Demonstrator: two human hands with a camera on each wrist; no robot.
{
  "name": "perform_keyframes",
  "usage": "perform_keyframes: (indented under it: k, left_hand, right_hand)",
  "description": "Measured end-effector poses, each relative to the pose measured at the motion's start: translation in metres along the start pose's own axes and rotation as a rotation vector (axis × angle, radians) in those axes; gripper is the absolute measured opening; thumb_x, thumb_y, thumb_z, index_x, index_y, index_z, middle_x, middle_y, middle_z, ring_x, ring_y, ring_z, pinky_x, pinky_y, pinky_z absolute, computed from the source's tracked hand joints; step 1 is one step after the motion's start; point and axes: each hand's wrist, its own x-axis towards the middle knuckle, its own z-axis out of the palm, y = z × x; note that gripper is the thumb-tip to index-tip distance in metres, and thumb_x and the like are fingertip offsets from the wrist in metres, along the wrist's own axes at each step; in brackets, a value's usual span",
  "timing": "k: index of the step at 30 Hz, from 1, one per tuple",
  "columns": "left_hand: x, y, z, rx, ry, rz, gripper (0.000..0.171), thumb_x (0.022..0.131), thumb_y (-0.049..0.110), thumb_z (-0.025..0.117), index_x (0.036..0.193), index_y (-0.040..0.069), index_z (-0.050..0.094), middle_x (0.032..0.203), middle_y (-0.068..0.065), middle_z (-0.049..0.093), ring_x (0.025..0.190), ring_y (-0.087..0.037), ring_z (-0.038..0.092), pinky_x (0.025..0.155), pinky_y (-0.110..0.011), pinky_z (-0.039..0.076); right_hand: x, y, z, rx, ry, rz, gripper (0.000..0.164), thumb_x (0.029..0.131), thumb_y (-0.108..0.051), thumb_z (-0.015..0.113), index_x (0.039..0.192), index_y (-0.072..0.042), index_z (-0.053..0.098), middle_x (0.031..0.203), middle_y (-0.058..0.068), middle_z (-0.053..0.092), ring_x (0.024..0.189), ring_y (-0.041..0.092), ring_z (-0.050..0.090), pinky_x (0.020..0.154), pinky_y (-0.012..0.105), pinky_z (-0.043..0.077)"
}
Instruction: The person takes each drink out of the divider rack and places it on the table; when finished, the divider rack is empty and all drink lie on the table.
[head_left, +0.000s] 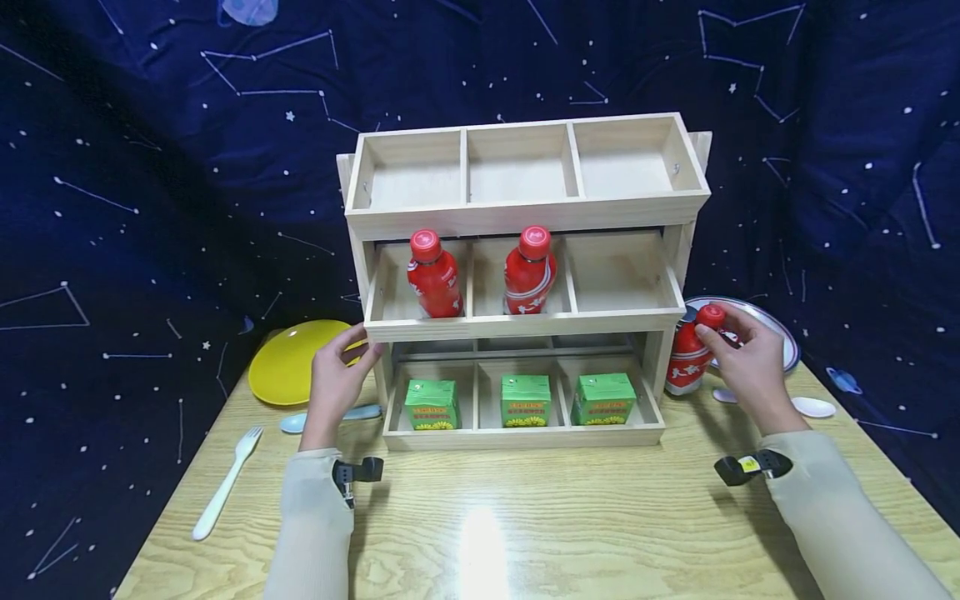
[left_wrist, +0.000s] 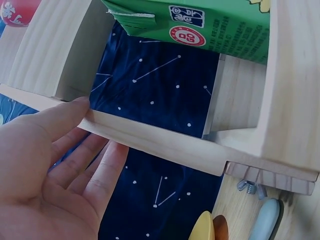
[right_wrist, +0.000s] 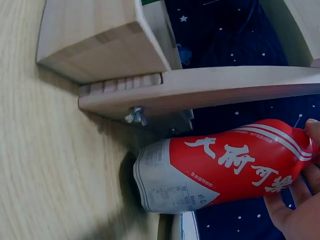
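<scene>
A wooden three-tier rack (head_left: pixel 525 327) stands upright, each tier split into three compartments. My left hand (head_left: pixel 341 379) holds its left upright, thumb (left_wrist: pixel 75 112) and fingers on either side of the wood. Beside the rack's right side, my right hand (head_left: pixel 750 358) grips a red drink bottle (head_left: pixel 686 360) by its cap and neck. The bottle leans slightly, its silver-grey base (right_wrist: pixel 162 177) low over the table. Two similar red bottles, one left (head_left: pixel 437 283) and one centre (head_left: pixel 529 279), occupy the middle tier, whose right compartment is bare. Green drink cartons (head_left: pixel 526 402) fill the bottom tier's compartments.
A yellow plate (head_left: pixel 288 367) lies at the left, near a light-blue spoon (head_left: pixel 294 423) and a white fork (head_left: pixel 228 483). Behind the right hand sit a blue-rimmed white plate (head_left: pixel 787 346) and a white spoon (head_left: pixel 813 407). A dark starry cloth (head_left: pixel 187 208) hangs behind.
</scene>
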Motion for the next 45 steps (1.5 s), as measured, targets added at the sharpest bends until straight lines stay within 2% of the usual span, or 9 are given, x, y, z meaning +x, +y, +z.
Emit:
perform_keyframes:
  k: [7, 12, 15, 20, 25, 33, 39, 41, 45]
  left_hand:
    - [-0.001, 0.000, -0.002, -0.003, -0.001, -0.006, 0.049, 0.092, 0.026, 0.073, 0.135, 0.008, 0.060, 0.132, -0.013, 0.061, 0.114, -0.033, 0.062, 0.096, -0.042, 0.053]
    - [-0.003, -0.002, -0.004, 0.005, 0.002, -0.012, 0.048, 0.091, 0.025, 0.073, 0.135, 0.010, 0.061, 0.132, -0.011, 0.061, 0.114, -0.032, 0.063, 0.096, -0.042, 0.053]
    - [-0.003, -0.002, -0.006, 0.003, -0.004, -0.013, 0.049, 0.091, 0.027, 0.073, 0.135, 0.011, 0.060, 0.132, -0.011, 0.060, 0.115, -0.032, 0.062, 0.096, -0.042, 0.053]
    - [-0.003, -0.001, -0.006, 0.006, -0.007, -0.018, 0.049, 0.091, 0.028, 0.073, 0.136, 0.011, 0.060, 0.133, -0.010, 0.061, 0.115, -0.031, 0.062, 0.094, -0.043, 0.054]
    - [-0.003, -0.001, -0.005, -0.006, -0.012, -0.012, 0.048, 0.092, 0.024, 0.072, 0.136, 0.010, 0.059, 0.133, -0.011, 0.060, 0.115, -0.032, 0.062, 0.095, -0.042, 0.053]
    - [-0.001, 0.000, -0.006, -0.015, 0.005, -0.006, 0.047, 0.092, 0.024, 0.073, 0.134, 0.009, 0.061, 0.131, -0.011, 0.061, 0.114, -0.033, 0.062, 0.096, -0.042, 0.053]
    - [0.001, -0.002, -0.005, -0.025, 0.002, -0.002, 0.046, 0.091, 0.022, 0.074, 0.133, 0.010, 0.062, 0.130, -0.010, 0.062, 0.112, -0.031, 0.063, 0.094, -0.040, 0.054]
    - [0.001, -0.002, -0.004, -0.025, -0.004, -0.001, 0.046, 0.091, 0.023, 0.073, 0.134, 0.009, 0.061, 0.131, -0.010, 0.062, 0.113, -0.031, 0.063, 0.094, -0.041, 0.054]
    - [0.000, -0.001, -0.001, -0.025, -0.012, 0.004, 0.046, 0.092, 0.021, 0.073, 0.134, 0.009, 0.061, 0.131, -0.011, 0.061, 0.114, -0.032, 0.063, 0.094, -0.041, 0.054]
  right_hand:
    - [-0.003, 0.009, 0.001, -0.076, -0.060, -0.042, 0.047, 0.093, -0.018, 0.070, 0.133, 0.002, 0.056, 0.108, -0.012, 0.062, 0.096, -0.006, 0.056, 0.079, 0.003, 0.046]
    - [-0.011, 0.015, 0.003, -0.143, -0.096, -0.087, 0.051, 0.093, -0.021, 0.071, 0.135, 0.001, 0.053, 0.118, 0.015, 0.064, 0.093, -0.008, 0.054, 0.078, 0.003, 0.044]
    - [-0.014, 0.011, 0.002, -0.178, -0.090, -0.090, 0.056, 0.092, -0.025, 0.072, 0.139, -0.003, 0.052, 0.126, 0.024, 0.059, 0.099, -0.005, 0.053, 0.080, 0.005, 0.043]
    - [-0.017, -0.013, -0.004, -0.128, 0.044, -0.114, 0.058, 0.087, -0.019, 0.078, 0.140, -0.014, 0.056, 0.134, 0.010, 0.058, 0.113, 0.007, 0.054, 0.092, 0.009, 0.044]
    - [-0.021, -0.041, -0.008, -0.061, 0.114, -0.182, 0.053, 0.085, -0.009, 0.078, 0.135, -0.015, 0.061, 0.131, 0.002, 0.060, 0.110, 0.005, 0.057, 0.094, 0.011, 0.045]
    - [-0.026, -0.084, 0.008, 0.126, 0.024, -0.285, 0.051, 0.084, 0.008, 0.073, 0.132, -0.002, 0.060, 0.129, 0.009, 0.062, 0.103, 0.010, 0.063, 0.082, 0.011, 0.051]
    - [-0.032, -0.123, 0.028, 0.249, -0.054, -0.420, 0.048, 0.081, 0.015, 0.070, 0.128, 0.009, 0.058, 0.124, 0.016, 0.063, 0.106, 0.015, 0.062, 0.090, 0.017, 0.050]
    - [-0.034, -0.138, 0.035, 0.298, -0.083, -0.459, 0.047, 0.081, 0.018, 0.068, 0.126, 0.013, 0.057, 0.123, 0.023, 0.062, 0.109, 0.017, 0.061, 0.092, 0.020, 0.049]
    - [-0.034, -0.156, 0.048, 0.357, -0.129, -0.515, 0.045, 0.081, 0.018, 0.067, 0.125, 0.014, 0.057, 0.121, 0.029, 0.060, 0.112, 0.021, 0.060, 0.093, 0.026, 0.048]
